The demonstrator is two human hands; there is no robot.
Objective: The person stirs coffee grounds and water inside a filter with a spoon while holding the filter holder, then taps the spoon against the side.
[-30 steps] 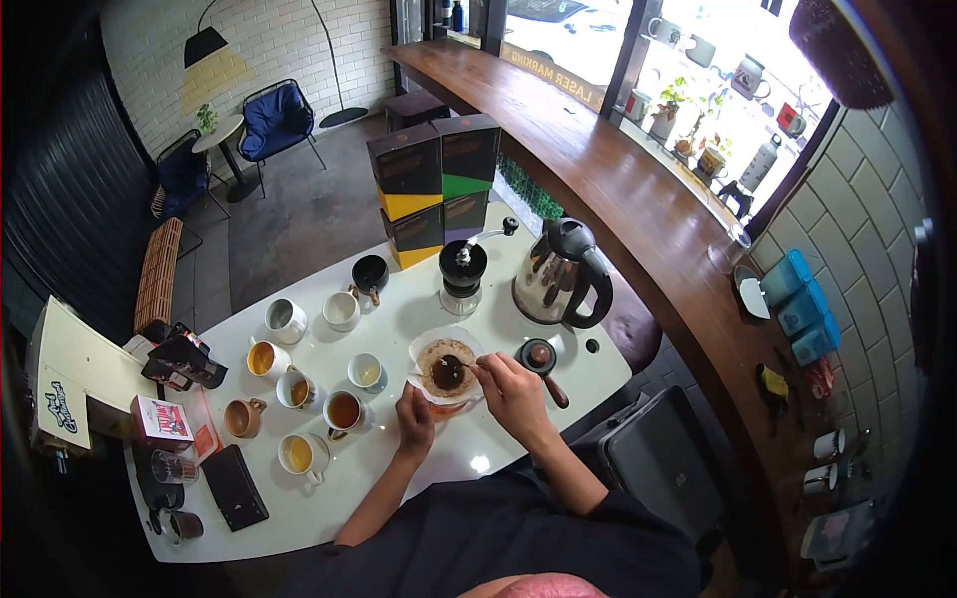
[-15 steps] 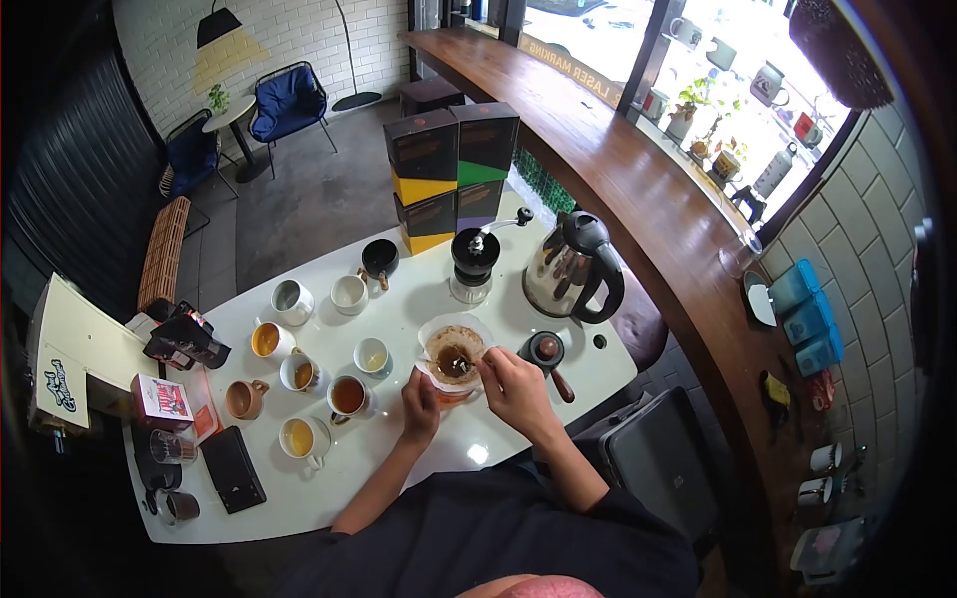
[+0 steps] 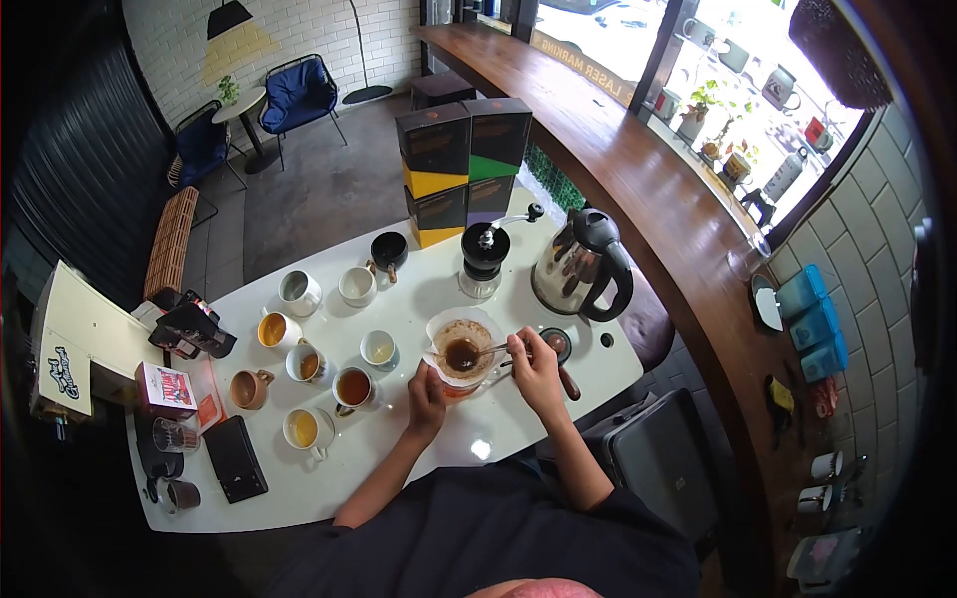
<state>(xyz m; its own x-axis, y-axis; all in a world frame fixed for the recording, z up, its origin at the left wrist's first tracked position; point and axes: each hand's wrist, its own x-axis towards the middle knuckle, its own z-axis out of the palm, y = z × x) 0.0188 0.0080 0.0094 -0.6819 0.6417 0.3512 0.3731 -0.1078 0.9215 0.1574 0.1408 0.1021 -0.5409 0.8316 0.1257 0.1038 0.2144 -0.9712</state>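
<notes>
A white paper coffee filter (image 3: 485,327) sits in a dripper near the front middle of the table, with dark coffee (image 3: 461,356) and grounds stuck to its walls. Amber liquid shows in the glass vessel (image 3: 461,393) underneath. My left hand (image 3: 427,401) grips the dripper's left side, fingers partly hidden. Pinched in my right hand (image 3: 536,371) is a thin metal spoon (image 3: 492,350), its far end in the coffee. Just behind my right hand lies a round tool with a wooden handle (image 3: 569,385), partly covered.
Several cups stand left of the dripper, including a cup of dark tea-coloured liquid (image 3: 353,389) and a yellow-filled cup (image 3: 302,428). A hand grinder (image 3: 482,257), a steel kettle (image 3: 570,264) and stacked boxes (image 3: 436,145) stand behind. A black flat case (image 3: 235,458) lies at left.
My right hand has drawn back to the right from above the filter, so more of the spoon shows. My left hand stays at the dripper. The whole view has shifted slightly.
</notes>
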